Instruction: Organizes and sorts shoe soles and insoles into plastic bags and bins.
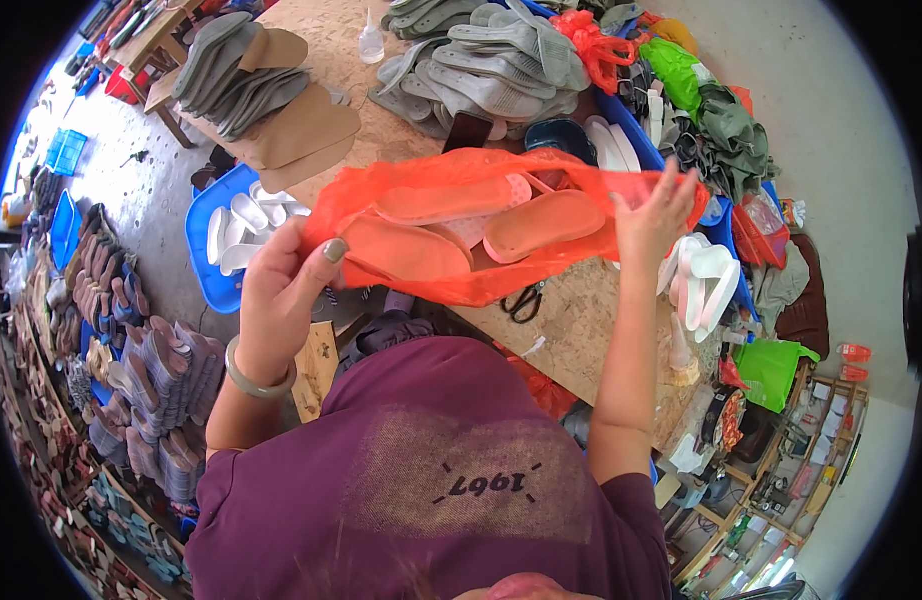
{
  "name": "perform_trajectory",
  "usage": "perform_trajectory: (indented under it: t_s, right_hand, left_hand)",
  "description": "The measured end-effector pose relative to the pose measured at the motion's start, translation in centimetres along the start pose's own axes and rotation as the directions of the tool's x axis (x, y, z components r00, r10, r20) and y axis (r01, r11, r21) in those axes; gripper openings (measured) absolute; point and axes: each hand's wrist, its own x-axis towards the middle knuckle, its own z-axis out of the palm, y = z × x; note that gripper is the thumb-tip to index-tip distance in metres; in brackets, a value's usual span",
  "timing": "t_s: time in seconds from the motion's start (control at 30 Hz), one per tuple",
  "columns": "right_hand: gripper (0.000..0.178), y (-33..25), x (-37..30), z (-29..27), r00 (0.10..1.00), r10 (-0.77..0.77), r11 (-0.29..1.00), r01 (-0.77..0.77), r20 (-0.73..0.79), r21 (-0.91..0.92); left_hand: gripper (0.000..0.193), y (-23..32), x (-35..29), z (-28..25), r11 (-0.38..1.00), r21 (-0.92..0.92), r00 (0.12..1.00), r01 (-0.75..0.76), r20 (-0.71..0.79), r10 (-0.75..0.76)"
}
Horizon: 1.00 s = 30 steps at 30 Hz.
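A translucent red plastic bag (571, 258) is stretched wide in front of me, over the work table. Several slippers (546, 224) lie inside it, their flat soles tinted orange by the plastic. At the bag's left end my left hand (289, 285) is closed on its edge, thumb on top and a bracelet on the wrist. My right hand (653, 218) is at the other end, fingers spread against the plastic. Just beyond the bag are a dark phone (468, 130) and piles of grey shoe soles (491, 75).
Scissors (524, 303) lie on the wooden table (591, 330) near its front edge. White sandal parts (706, 285) sit right. A blue crate (213, 280) of white pieces stands left. Stacked soles (166, 385) line the left side. A squeeze bottle (371, 42) stands far back.
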Motion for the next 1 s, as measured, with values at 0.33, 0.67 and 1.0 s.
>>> perform_trajectory:
  t_s: [0.33, 0.67, 1.0]
  right_hand:
    - [0.023, 7.9, -2.4, 1.0, 0.558, 0.181, -0.101, -0.808, 0.81, 0.58]
    - [0.039, 9.2, 3.4, -21.2, 0.973, 0.209, -0.266, -0.035, 0.093, 0.963]
    - [0.023, 3.3, -2.5, -22.6, 0.936, -0.344, 0.446, 0.1, 0.068, 0.889]
  left_hand:
    - [0.012, -1.5, 4.3, 2.4, 0.856, -0.063, 0.858, -0.513, -0.001, 0.514]
    - [0.023, 8.2, 5.6, 11.2, 0.603, -0.654, 0.572, -0.457, 0.303, 0.762]
    - [0.077, 2.3, 1.5, 24.2, 0.722, -0.244, 0.399, -0.647, 0.698, 0.594]
